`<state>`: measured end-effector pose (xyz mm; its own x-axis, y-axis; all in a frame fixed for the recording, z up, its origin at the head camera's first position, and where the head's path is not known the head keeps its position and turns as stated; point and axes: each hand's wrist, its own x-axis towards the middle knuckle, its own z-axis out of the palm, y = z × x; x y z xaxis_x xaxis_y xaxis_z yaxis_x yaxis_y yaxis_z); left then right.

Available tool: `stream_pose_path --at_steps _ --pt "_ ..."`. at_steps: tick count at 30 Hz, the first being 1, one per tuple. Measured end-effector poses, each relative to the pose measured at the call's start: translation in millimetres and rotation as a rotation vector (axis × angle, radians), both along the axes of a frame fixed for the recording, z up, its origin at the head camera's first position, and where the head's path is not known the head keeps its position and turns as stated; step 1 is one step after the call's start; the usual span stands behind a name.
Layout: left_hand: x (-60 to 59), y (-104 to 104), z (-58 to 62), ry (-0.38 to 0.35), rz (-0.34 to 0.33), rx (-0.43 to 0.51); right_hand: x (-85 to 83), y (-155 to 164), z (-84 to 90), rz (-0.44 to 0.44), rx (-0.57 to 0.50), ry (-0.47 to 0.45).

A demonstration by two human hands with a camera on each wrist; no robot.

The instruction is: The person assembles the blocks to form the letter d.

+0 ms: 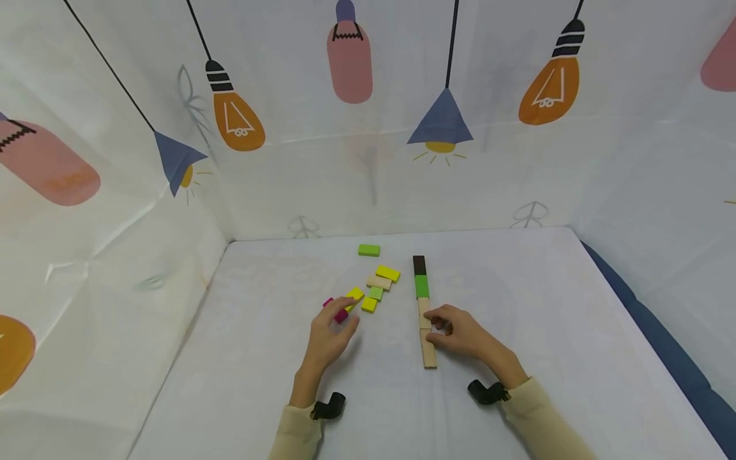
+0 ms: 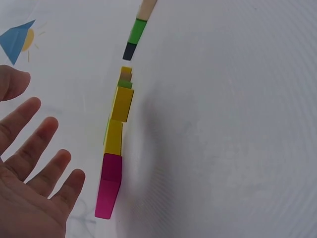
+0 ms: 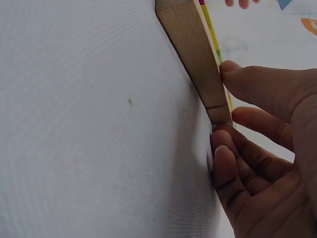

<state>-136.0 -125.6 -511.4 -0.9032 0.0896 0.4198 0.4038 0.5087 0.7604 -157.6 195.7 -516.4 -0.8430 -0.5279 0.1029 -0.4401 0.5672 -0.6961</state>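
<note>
Wood blocks [image 1: 428, 351] touched by right hand [image 1: 462, 331], loosely bent, not gripping; left hand [image 1: 326, 337] spread, empty, near magenta block [image 2: 108, 196].

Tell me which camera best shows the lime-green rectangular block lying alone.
The head view: the lime-green rectangular block lies there whole, uncovered, apart from the rest. The left wrist view shows at most a sliver, the right wrist view at most a patch; neither match is certain.

White sheeting [image 1: 276, 185] printed with orange bulbs [image 1: 549, 91], pink bulbs [image 1: 351, 67] and blue lampshades [image 1: 440, 119] on black cords [image 1: 452, 38] hangs creased behind and on both sides of the white surface [image 1: 230, 383], while a dark blue strip [image 1: 655, 338] shows beyond the surface's right edge.
</note>
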Motion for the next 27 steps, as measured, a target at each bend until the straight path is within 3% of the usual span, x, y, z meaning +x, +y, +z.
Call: stream_pose_path --at_steps 10,18,27 --pt "0.8 -3.5 -2.6 -0.04 0.024 0.002 1.0 -1.6 0.8 -0.025 0.007 0.001" --pt "-1.4 -6.8 -5.9 -0.001 0.031 -0.016 1.2 -2.6 0.3 -0.018 -0.016 0.028" --pt "-4.5 -14.7 -2.4 -0.027 0.051 -0.012 1.5 -2.2 -1.3 -0.01 -0.016 0.023"
